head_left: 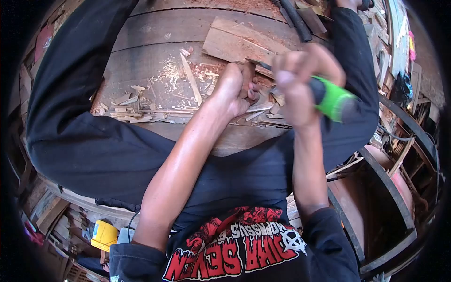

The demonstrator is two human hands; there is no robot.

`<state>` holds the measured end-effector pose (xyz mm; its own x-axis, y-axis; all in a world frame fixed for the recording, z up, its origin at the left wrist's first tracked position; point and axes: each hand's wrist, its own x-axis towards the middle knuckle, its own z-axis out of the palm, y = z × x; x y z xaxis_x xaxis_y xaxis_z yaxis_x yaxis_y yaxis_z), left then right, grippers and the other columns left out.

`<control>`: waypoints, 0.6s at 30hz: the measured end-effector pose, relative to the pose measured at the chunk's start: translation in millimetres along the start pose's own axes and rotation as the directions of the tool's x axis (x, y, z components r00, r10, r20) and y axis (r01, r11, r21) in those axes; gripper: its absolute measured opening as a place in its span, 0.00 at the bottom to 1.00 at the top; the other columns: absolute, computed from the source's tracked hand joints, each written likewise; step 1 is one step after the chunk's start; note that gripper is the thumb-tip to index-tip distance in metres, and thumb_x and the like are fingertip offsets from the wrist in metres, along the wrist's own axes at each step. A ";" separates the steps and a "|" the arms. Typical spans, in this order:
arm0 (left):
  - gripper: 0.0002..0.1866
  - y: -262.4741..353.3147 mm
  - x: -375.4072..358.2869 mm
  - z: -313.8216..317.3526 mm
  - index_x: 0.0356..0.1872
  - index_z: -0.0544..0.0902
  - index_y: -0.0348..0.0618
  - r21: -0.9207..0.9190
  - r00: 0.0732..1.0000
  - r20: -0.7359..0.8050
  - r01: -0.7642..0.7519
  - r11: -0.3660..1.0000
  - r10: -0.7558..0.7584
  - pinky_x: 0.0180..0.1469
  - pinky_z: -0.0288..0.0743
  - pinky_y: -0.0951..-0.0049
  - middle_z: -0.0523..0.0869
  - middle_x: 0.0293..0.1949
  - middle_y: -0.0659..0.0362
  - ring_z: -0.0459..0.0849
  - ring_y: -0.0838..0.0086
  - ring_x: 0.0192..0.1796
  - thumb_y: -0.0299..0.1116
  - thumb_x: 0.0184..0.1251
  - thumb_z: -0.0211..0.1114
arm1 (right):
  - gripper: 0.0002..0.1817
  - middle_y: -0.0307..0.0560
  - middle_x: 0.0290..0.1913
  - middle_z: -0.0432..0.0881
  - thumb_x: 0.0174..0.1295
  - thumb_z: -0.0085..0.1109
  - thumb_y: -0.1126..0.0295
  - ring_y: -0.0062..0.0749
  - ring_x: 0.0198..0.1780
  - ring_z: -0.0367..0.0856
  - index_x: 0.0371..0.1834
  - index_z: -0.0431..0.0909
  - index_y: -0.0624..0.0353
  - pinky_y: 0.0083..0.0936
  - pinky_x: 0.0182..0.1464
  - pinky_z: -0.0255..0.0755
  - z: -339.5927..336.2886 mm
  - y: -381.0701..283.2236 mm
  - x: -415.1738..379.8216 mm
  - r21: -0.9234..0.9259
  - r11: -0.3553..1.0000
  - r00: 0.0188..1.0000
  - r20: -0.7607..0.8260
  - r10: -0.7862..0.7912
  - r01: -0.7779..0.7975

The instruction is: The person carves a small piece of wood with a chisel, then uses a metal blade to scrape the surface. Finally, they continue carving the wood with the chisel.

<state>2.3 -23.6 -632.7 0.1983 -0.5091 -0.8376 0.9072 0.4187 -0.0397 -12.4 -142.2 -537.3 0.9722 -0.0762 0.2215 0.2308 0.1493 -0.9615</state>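
My left hand (239, 89) is closed around a small brown wooden piece (249, 73), low over the plank floor. To its right, my right hand (305, 77) grips a tool with a green and black handle (333, 99); motion blurs both hand and handle. A thin dark blade (258, 62) points from the right hand toward the wooden piece. Whether the blade touches the piece cannot be made out. Just beyond the hands lies a flat wooden board (239, 40).
Wood chips (174, 73) and split slivers (127, 110) litter the planks between my legs. Dark rods (296, 21) lie at the top. A curved metal frame (390, 188) stands at the right, and a yellow container (104, 235) is at the lower left.
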 end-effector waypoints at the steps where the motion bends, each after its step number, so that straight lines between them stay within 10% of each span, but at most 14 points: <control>1: 0.10 -1.0 4.0 0.0 0.36 0.71 0.49 0.009 1.000 0.011 0.001 1.000 -0.001 0.20 0.61 0.82 0.67 0.28 0.64 0.66 0.82 0.24 0.33 0.76 0.40 | 0.14 0.36 0.22 0.66 0.57 0.57 0.83 0.16 0.21 0.59 0.25 0.61 0.55 0.21 0.24 0.55 -8.5 14.9 0.9 -0.146 0.989 0.994 0.107 -0.023 0.038; 6: 0.12 2.5 -1.9 -5.6 0.43 0.74 0.45 -0.001 0.999 0.048 0.001 1.000 -0.001 0.19 0.62 0.84 0.73 0.30 0.63 0.68 0.84 0.22 0.34 0.78 0.41 | 0.15 0.36 0.19 0.67 0.57 0.62 0.80 0.17 0.19 0.64 0.22 0.64 0.57 0.18 0.22 0.58 -3.5 -9.3 8.5 0.243 0.969 0.992 -0.129 -0.015 0.046; 9: 0.12 0.8 -7.2 7.4 0.45 0.75 0.43 0.005 1.000 -0.002 -0.001 1.000 0.001 0.19 0.61 0.84 0.73 0.30 0.64 0.67 0.85 0.21 0.33 0.79 0.41 | 0.14 0.36 0.19 0.69 0.52 0.64 0.79 0.18 0.20 0.66 0.20 0.65 0.55 0.19 0.23 0.59 -17.0 28.2 3.1 -0.348 0.937 0.999 0.037 0.020 -0.005; 13: 0.12 1.4 -8.6 -4.3 0.46 0.75 0.43 0.015 1.000 0.010 0.007 1.000 -0.008 0.19 0.61 0.85 0.74 0.32 0.63 0.68 0.84 0.22 0.33 0.78 0.42 | 0.13 0.34 0.20 0.69 0.55 0.60 0.82 0.16 0.21 0.63 0.23 0.66 0.55 0.19 0.23 0.59 -13.9 -8.6 7.7 0.411 0.911 0.983 -0.152 0.102 -0.031; 18: 0.10 5.1 -5.7 3.3 0.46 0.72 0.42 0.013 1.000 0.025 0.001 1.000 -0.001 0.18 0.61 0.84 0.72 0.33 0.63 0.68 0.83 0.23 0.31 0.78 0.42 | 0.07 0.28 0.20 0.63 0.63 0.54 0.74 0.16 0.18 0.57 0.32 0.66 0.51 0.22 0.27 0.55 -11.5 -14.3 9.5 0.104 0.995 1.000 -0.021 -0.009 0.011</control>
<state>7.1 -21.1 -626.3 0.2064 -0.5279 -0.8238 0.9120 0.4088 -0.0334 -7.0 -156.4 -523.3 0.9689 -0.0980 0.2270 0.2448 0.2501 -0.9368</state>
